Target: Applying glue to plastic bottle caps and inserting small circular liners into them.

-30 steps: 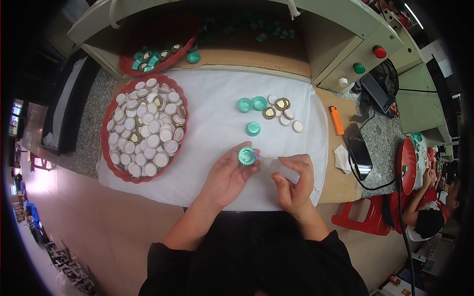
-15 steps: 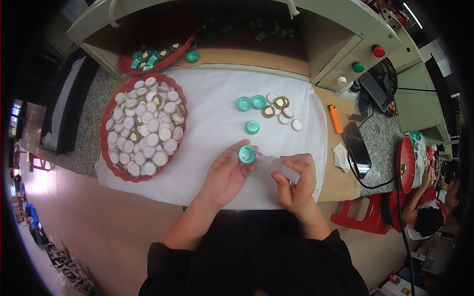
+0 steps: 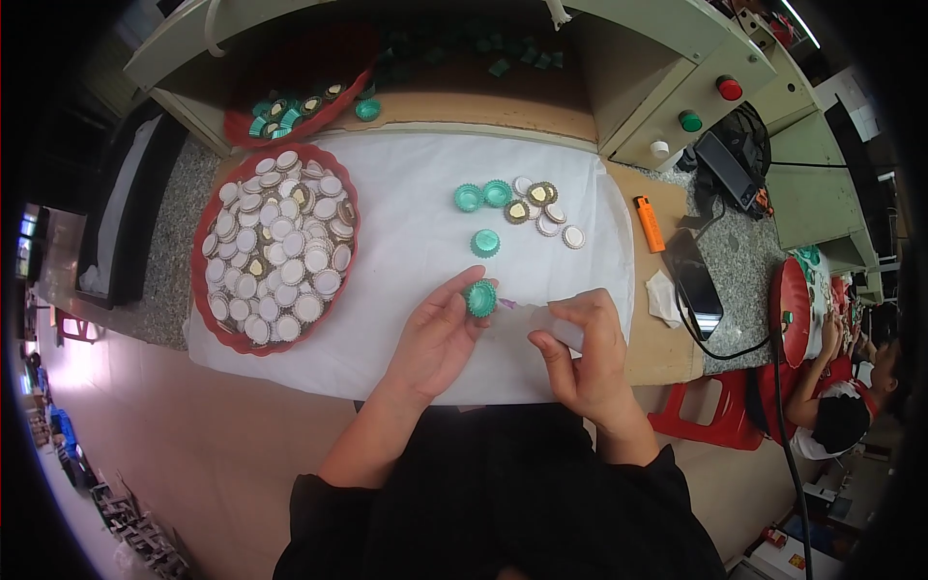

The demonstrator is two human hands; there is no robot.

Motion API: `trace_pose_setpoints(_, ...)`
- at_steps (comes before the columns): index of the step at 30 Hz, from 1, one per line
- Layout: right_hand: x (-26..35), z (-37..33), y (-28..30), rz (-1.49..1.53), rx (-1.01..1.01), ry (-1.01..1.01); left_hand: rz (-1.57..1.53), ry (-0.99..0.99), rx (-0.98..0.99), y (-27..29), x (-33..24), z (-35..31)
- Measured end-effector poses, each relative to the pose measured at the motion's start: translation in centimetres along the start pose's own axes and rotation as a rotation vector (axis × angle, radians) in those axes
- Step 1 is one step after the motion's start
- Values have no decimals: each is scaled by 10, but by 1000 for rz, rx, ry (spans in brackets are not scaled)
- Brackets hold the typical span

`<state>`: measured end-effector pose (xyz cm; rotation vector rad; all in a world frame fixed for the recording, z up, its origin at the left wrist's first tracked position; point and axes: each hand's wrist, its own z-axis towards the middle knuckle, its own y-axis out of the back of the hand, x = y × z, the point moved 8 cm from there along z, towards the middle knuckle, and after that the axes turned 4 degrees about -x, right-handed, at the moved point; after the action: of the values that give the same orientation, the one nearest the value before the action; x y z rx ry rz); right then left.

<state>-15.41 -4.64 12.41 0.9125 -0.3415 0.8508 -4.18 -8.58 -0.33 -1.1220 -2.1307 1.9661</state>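
My left hand [image 3: 435, 338] holds a small green fluted cap [image 3: 479, 298] between thumb and fingers, just above a white cloth [image 3: 406, 222]. My right hand [image 3: 580, 353] grips a small clear squeeze tube [image 3: 546, 321] whose thin tip points at the cap. Three more green caps [image 3: 483, 208] lie on the cloth beyond my hands, next to a cluster of white and gold round discs [image 3: 543, 211]. A red tray [image 3: 203, 290] full of white and gold discs sits at the left.
A second red tray [image 3: 290, 111] with green caps stands at the back under a shelf. An orange lighter [image 3: 650, 222], a phone [image 3: 694, 282] with cable and a tissue lie at the right. A control box with coloured buttons [image 3: 688, 121] stands behind. Another person sits at far right.
My hands have barely moved; the tube's tip has stayed close to the green cap held in my left hand.
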Motion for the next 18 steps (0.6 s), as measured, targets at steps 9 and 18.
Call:
trace_pose_setpoints(9, -2, 4, 3, 41, 92, -123, 41, 28, -17, -1, 2, -1)
trace_pose_setpoints(18, -6, 4, -1, 112, 125, -168, 69, 65, -18, -1, 4, -2)
